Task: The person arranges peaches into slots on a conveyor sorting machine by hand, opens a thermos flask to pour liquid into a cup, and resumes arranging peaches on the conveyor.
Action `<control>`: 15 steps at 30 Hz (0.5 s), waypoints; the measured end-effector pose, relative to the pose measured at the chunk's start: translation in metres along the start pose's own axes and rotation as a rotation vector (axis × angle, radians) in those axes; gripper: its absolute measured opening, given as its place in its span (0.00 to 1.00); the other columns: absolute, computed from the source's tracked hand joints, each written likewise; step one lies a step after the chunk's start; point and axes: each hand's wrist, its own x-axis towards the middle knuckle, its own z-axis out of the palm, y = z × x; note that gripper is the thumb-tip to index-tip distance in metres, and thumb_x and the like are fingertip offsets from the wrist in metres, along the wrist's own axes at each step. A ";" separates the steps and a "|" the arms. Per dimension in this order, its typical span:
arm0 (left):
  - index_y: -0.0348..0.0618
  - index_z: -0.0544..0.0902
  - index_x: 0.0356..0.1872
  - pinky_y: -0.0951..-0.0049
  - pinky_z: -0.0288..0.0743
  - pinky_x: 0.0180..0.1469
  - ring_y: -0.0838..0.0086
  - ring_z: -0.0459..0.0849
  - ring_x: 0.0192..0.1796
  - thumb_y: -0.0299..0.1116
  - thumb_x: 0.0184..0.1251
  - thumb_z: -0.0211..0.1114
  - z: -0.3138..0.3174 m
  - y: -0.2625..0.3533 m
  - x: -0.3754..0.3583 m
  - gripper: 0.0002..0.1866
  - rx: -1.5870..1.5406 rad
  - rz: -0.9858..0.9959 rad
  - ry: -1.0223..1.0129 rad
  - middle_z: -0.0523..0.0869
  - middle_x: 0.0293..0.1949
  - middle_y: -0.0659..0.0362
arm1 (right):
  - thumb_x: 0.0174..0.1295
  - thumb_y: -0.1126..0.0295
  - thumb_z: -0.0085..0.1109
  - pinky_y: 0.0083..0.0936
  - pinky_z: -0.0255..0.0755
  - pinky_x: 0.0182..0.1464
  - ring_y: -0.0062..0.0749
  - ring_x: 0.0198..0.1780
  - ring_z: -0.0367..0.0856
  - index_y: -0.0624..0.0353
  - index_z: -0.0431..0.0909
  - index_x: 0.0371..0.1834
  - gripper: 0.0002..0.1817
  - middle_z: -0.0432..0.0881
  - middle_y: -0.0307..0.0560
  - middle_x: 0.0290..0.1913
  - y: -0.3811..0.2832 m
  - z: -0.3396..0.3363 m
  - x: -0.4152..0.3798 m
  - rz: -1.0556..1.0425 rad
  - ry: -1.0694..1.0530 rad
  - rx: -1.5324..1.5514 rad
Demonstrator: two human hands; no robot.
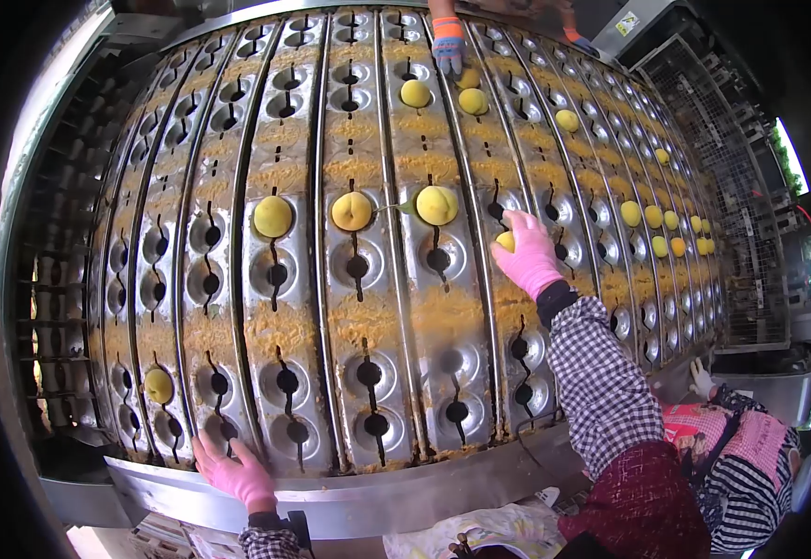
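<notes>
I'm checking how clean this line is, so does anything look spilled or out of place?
Yes. Orange, pulp-like residue is smeared in bands across the metal trays, outside the cups meant for fruit. Also, what looks like a green leaf pokes out left of one yellow fruit near the middle.

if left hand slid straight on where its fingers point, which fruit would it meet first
Probably the lone yellow fruit ahead of the left hand, though depth is hard to judge.
</notes>
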 end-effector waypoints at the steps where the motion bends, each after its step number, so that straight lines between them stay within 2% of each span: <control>1: 0.44 0.68 0.76 0.49 0.56 0.78 0.46 0.67 0.75 0.39 0.71 0.62 0.002 -0.009 0.005 0.33 -0.013 0.006 0.011 0.70 0.74 0.42 | 0.60 0.57 0.67 0.40 0.65 0.74 0.47 0.74 0.68 0.50 0.69 0.74 0.37 0.71 0.49 0.73 -0.015 -0.002 0.007 -0.005 0.013 0.012; 3: 0.44 0.69 0.76 0.49 0.56 0.78 0.46 0.68 0.75 0.39 0.72 0.62 0.005 -0.023 0.013 0.33 -0.020 0.002 0.017 0.70 0.74 0.42 | 0.61 0.57 0.67 0.41 0.65 0.75 0.47 0.75 0.68 0.47 0.66 0.77 0.38 0.69 0.49 0.75 -0.042 0.003 0.023 -0.056 0.032 0.031; 4: 0.43 0.69 0.76 0.49 0.56 0.78 0.46 0.68 0.75 0.39 0.72 0.62 0.005 -0.027 0.017 0.33 -0.015 -0.007 0.014 0.70 0.74 0.42 | 0.62 0.61 0.65 0.41 0.66 0.75 0.48 0.75 0.68 0.44 0.65 0.78 0.38 0.67 0.49 0.77 -0.052 0.004 0.030 -0.106 0.030 0.040; 7: 0.43 0.69 0.76 0.49 0.56 0.78 0.46 0.68 0.75 0.39 0.72 0.61 0.003 -0.039 0.028 0.33 -0.006 -0.028 0.002 0.71 0.74 0.43 | 0.61 0.67 0.63 0.42 0.67 0.73 0.50 0.72 0.71 0.43 0.65 0.77 0.38 0.70 0.51 0.75 -0.072 0.019 0.058 -0.280 0.026 -0.007; 10: 0.43 0.69 0.76 0.49 0.56 0.78 0.46 0.68 0.74 0.39 0.71 0.62 0.002 -0.048 0.035 0.33 0.004 -0.043 -0.023 0.71 0.74 0.43 | 0.61 0.65 0.64 0.42 0.69 0.71 0.51 0.69 0.74 0.45 0.66 0.76 0.37 0.74 0.51 0.70 -0.080 0.015 0.064 -0.174 -0.123 0.045; 12: 0.43 0.70 0.76 0.49 0.56 0.77 0.46 0.68 0.74 0.38 0.71 0.62 -0.001 -0.043 0.035 0.33 0.016 -0.056 -0.039 0.71 0.74 0.43 | 0.60 0.59 0.67 0.42 0.73 0.67 0.51 0.64 0.78 0.47 0.67 0.75 0.38 0.78 0.51 0.64 -0.084 0.010 0.057 -0.160 -0.060 0.035; 14: 0.42 0.70 0.75 0.49 0.56 0.78 0.46 0.68 0.74 0.38 0.70 0.62 -0.002 -0.041 0.035 0.32 0.017 -0.063 -0.044 0.71 0.74 0.43 | 0.59 0.57 0.67 0.42 0.71 0.68 0.49 0.68 0.75 0.48 0.67 0.75 0.38 0.77 0.51 0.66 -0.093 0.011 0.056 -0.074 -0.103 -0.073; 15: 0.42 0.70 0.75 0.48 0.55 0.78 0.46 0.68 0.74 0.38 0.70 0.62 -0.001 -0.041 0.035 0.32 0.020 -0.064 -0.040 0.71 0.74 0.43 | 0.59 0.57 0.68 0.43 0.70 0.68 0.48 0.68 0.74 0.48 0.68 0.74 0.38 0.76 0.51 0.67 -0.100 0.012 0.055 -0.118 -0.040 -0.124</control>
